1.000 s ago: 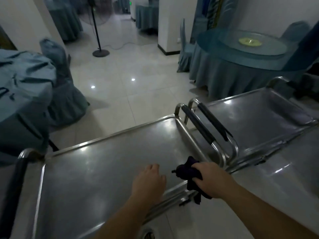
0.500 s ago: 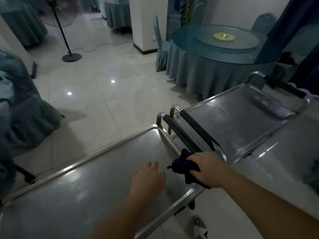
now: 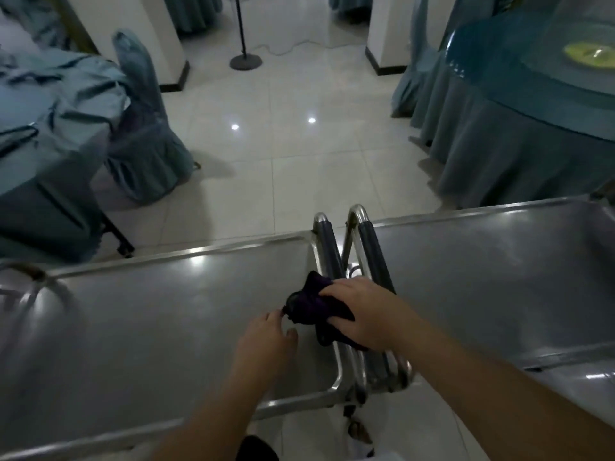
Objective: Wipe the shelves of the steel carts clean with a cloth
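Two steel carts stand side by side in front of me, their dark-padded handles [image 3: 332, 251] meeting in the middle. My right hand [image 3: 366, 311] grips a bunched dark purple cloth [image 3: 311, 306] over the right end of the left cart's top shelf [image 3: 149, 314], beside the handles. My left hand [image 3: 266, 341] hovers just left of the cloth with fingers loosely curled, its fingertips at the cloth's edge. The right cart's top shelf [image 3: 492, 287] is bare and shiny.
A covered chair [image 3: 143, 128] and a draped table [image 3: 43, 134] stand at the left. A round table [image 3: 532, 94] with a glass turntable stands at the right. A fan stand [image 3: 244, 61] is on the tiled floor beyond. My foot [image 3: 359, 430] shows below the carts.
The view has swung, so both carts now lie square across the frame. My right hand with the cloth has shifted over the handles, and my left hand has closed in on the cloth.
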Available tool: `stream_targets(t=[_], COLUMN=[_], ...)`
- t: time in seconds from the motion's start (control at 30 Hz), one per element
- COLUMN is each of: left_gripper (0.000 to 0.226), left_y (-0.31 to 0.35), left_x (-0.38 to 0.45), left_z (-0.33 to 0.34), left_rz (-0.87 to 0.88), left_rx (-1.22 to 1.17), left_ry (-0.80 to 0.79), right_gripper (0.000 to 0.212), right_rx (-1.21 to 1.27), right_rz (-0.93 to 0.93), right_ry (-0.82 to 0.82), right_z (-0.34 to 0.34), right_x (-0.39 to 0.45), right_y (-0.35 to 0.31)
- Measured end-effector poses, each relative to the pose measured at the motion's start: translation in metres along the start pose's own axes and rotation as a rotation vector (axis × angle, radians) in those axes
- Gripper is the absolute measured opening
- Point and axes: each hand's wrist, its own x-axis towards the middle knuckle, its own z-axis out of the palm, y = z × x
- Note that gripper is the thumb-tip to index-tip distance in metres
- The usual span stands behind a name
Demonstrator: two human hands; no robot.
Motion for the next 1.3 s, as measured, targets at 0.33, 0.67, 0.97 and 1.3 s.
stream_targets(t=[0.33,0.67,0.97,1.3], left_gripper=[0.057,0.056,0.056,0.056], left_y=[-0.011,0.006,0.011,-0.015], left_x=[-0.042,-0.065,-0.090,-0.103], left_z=[0.022,0.036,0.036,0.027], left_rz=[-0.223,-0.205,-0.180,-0.030], left_rx=[-0.006,0.015,0.029,0.021], left_ry=[0.000,-0.033,-0.001,0.008], right_gripper=[0.053,0.068,0.073,0.065], right_rx=[-0.343,-0.389,-0.345,-0.382], right_rz=[-0.363,-0.254,-0.161,-0.054], right_ry=[-0.231,-0.304,-0.244,-0.130], right_z=[0.020,0.052,0.053,0.063], right_x=[-0.033,-0.063,-0.073,-0.085], right_y=[0.092,0.135,0.107,0.055])
